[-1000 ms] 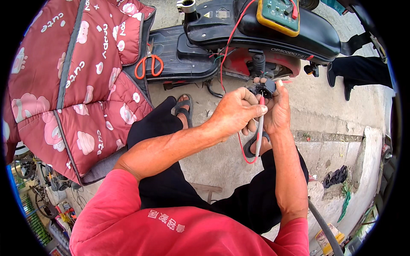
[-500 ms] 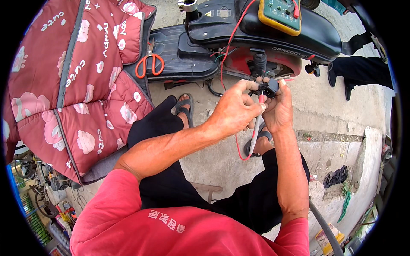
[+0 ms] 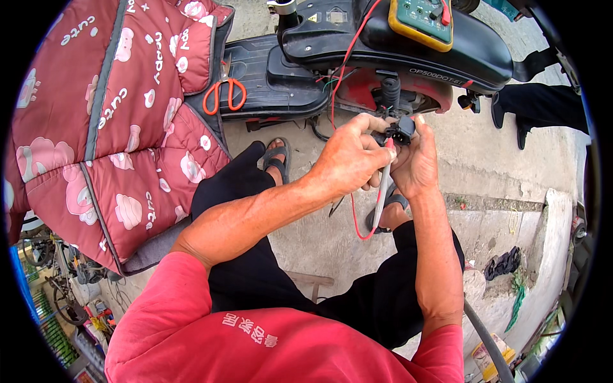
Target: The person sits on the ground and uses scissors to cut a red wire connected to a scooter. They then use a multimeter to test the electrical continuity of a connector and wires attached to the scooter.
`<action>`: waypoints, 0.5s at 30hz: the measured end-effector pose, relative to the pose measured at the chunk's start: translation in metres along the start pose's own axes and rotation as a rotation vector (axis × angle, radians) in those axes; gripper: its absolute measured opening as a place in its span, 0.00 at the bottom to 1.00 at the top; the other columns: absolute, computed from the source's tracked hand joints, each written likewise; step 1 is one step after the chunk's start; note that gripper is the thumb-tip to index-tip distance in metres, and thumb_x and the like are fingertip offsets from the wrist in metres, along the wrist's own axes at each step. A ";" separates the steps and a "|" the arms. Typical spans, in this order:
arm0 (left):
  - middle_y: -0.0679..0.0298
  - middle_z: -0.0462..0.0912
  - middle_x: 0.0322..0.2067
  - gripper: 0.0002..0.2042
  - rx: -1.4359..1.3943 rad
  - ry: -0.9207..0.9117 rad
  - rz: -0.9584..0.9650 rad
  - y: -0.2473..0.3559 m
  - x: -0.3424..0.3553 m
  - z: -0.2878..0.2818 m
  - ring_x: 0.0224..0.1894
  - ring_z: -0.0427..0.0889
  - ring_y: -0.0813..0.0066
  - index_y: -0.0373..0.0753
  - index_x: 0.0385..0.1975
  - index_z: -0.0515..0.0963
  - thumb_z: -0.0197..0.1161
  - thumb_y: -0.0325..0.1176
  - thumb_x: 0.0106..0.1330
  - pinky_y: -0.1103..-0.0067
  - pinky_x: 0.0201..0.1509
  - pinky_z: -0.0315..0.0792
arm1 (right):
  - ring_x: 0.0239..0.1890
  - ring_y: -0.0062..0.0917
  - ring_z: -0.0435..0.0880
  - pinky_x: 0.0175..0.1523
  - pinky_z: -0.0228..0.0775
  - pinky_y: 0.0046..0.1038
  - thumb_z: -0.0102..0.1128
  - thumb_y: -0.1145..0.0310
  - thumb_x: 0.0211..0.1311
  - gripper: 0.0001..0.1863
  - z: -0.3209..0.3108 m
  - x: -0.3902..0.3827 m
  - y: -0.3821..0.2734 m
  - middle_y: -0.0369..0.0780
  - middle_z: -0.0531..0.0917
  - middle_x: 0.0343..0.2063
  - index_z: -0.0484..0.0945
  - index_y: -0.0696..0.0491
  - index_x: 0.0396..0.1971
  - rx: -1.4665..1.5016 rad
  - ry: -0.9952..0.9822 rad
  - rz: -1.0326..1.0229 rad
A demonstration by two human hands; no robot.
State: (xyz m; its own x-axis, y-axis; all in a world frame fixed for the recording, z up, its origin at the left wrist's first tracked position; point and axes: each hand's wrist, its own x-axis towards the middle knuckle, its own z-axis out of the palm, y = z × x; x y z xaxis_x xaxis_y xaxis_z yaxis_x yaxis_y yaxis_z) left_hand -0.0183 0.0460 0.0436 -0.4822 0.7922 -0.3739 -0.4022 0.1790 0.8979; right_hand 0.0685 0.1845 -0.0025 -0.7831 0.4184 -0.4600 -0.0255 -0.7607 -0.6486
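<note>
Left grip [image 3: 357,150] closed, thumb against fingers, on a red-tipped grey test probe [image 3: 380,207], tip at the open face of a black socket connector [image 3: 401,129] at its 2 o'clock; right grip [image 3: 418,163] pinches that connector. Risk, as judged: hand-steadied only, so a slip could short or miss any contacts; a snag on the red lead [image 3: 343,70], climbing toward the multimeter [image 3: 416,29] at 12 o'clock, could cause one. Connector's interior unreadable; yellow package [image 3: 495,357], 5 o'clock, contents untold.
</note>
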 end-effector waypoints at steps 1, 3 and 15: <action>0.59 0.84 0.28 0.23 0.000 0.003 -0.004 0.000 0.000 0.000 0.18 0.76 0.81 0.27 0.58 0.65 0.61 0.25 0.64 0.84 0.19 0.69 | 0.27 0.17 0.80 0.33 0.71 0.22 0.49 0.42 0.69 0.27 -0.001 0.000 0.000 0.35 0.83 0.32 0.77 0.54 0.42 -0.011 -0.013 0.002; 0.58 0.84 0.28 0.22 -0.019 0.006 -0.016 0.001 0.001 0.000 0.18 0.76 0.81 0.27 0.57 0.66 0.61 0.25 0.64 0.84 0.19 0.68 | 0.27 0.17 0.80 0.32 0.69 0.21 0.49 0.39 0.68 0.28 -0.004 0.001 0.001 0.34 0.83 0.31 0.77 0.52 0.42 -0.032 -0.039 0.006; 0.58 0.80 0.23 0.20 -0.170 0.036 -0.043 0.000 0.006 -0.005 0.16 0.76 0.79 0.26 0.50 0.69 0.65 0.25 0.60 0.81 0.15 0.68 | 0.30 0.15 0.79 0.33 0.64 0.21 0.52 0.32 0.63 0.34 0.005 -0.006 0.004 0.34 0.81 0.34 0.74 0.51 0.48 -0.101 -0.010 -0.022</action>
State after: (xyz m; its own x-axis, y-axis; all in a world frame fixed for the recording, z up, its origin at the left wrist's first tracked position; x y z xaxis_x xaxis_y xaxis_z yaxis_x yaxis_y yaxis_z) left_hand -0.0253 0.0474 0.0400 -0.4882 0.7639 -0.4221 -0.5473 0.1087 0.8298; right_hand 0.0699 0.1768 0.0003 -0.7892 0.4290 -0.4394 0.0201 -0.6971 -0.7167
